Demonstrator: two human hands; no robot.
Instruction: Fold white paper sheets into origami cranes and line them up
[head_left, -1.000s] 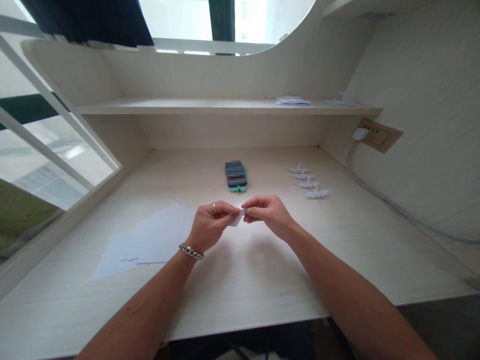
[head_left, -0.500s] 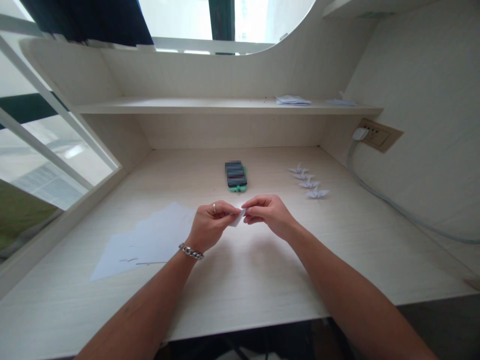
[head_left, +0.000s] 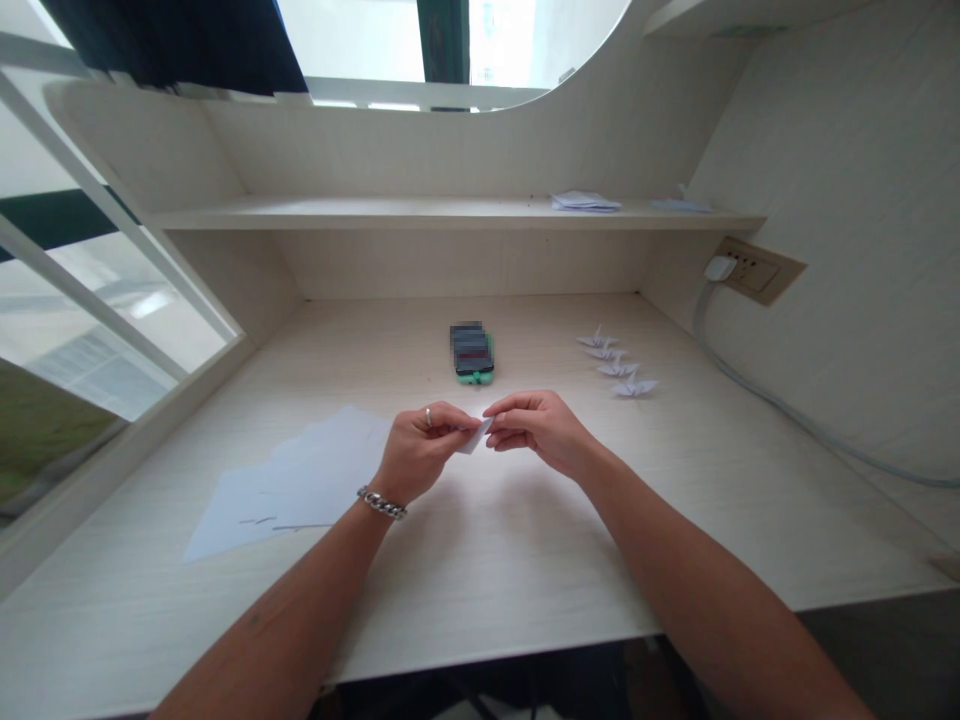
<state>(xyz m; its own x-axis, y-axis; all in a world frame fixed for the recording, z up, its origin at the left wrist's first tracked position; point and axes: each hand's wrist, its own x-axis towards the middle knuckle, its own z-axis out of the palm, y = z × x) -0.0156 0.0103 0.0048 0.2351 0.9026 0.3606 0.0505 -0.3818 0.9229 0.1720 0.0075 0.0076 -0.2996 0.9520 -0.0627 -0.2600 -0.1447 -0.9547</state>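
Observation:
A small piece of folded white paper (head_left: 475, 438) is held between my two hands, a little above the middle of the desk. My left hand (head_left: 422, 448), with a ring and a chain bracelet, pinches its left side between thumb and fingers. On the other side, my right hand (head_left: 541, 428) has thumb and fingertips closed on the paper's right edge. Fingers cover part of the paper, so its full folded shape is hidden. Several white paper cranes (head_left: 634, 386) stand in a slanting row to the right of my hands.
Loose white sheets (head_left: 300, 480) lie on the desk at left. Behind my hands sits a dark device with a green edge (head_left: 474, 360), partly pixelated. Folded papers (head_left: 585, 201) rest on the shelf (head_left: 390, 216). A cable (head_left: 787, 405) runs down the right wall from the socket (head_left: 761, 270).

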